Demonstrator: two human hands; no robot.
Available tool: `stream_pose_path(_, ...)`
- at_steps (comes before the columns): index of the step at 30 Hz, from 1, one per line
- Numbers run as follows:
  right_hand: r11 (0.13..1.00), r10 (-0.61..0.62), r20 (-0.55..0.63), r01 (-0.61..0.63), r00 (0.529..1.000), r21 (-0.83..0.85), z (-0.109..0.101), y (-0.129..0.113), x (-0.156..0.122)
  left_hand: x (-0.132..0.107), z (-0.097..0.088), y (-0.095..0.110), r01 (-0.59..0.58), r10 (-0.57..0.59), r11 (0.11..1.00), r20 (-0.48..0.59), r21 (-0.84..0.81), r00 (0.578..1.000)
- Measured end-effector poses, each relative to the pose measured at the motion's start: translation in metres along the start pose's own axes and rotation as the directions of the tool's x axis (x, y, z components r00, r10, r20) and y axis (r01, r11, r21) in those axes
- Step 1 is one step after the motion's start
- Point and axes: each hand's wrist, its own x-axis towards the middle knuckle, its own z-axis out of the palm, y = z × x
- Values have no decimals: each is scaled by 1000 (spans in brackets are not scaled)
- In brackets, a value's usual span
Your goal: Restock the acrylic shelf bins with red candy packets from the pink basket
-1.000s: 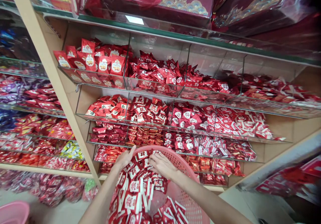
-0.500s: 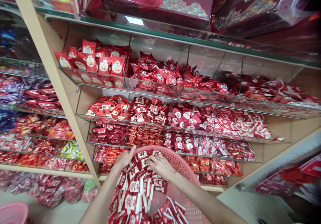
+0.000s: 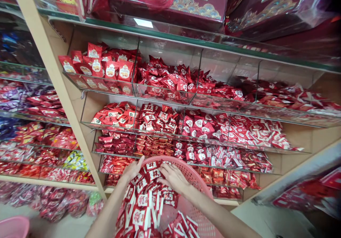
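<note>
A pink plastic basket (image 3: 195, 179) is raised in front of the shelves, holding several red and white candy packets (image 3: 144, 202). My left hand (image 3: 132, 169) lies at the basket's far left rim, fingers stretched against the packets. My right hand (image 3: 173, 177) rests palm down on the pile near the far rim, fingers spread over the packets. Neither hand is closed round anything that I can see.
Clear acrylic bins (image 3: 162, 90) full of red wrapped sweets fill the tiered shelves ahead. Dark red gift boxes (image 3: 170, 0) stand on the top glass shelf. A wooden upright (image 3: 57, 85) divides off more sweets at left. Another pink basket (image 3: 13, 226) sits bottom left.
Both hands have shifted only slightly over the packets at the basket's far rim; the view has barely moved.
</note>
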Motion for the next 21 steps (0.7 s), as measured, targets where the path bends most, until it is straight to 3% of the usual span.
stream_pose_path(6, 999, 39, -245, -34, 969, 25, -74, 17, 60, 2, 1, -1, 8, -8, 1000, -10, 10, 1000)
stream_pose_path(9, 997, 74, -287, -75, 955, 8, -108, 30, 98, 3, 1, -2, 17, -17, 1000, -12, 2, 1000)
stream_pose_path(12, 987, 159, -231, -163, 960, 2, -124, 43, 131, 3, 2, -4, 14, -14, 1000, -7, -2, 1000)
stream_pose_path(14, 974, 228, -131, -228, 965, 17, -127, 51, 149, 3, 2, -5, 8, -8, 1000, 1, -4, 1000)
stream_pose_path(18, 951, 305, 77, -308, 949, 35, -123, 64, 174, 4, 2, -5, 7, -6, 1000, 19, -22, 1000)
stream_pose_path(21, 941, 329, 130, -336, 935, 32, -116, 70, 183, 4, 2, -4, 16, -16, 1000, 24, -25, 1000)
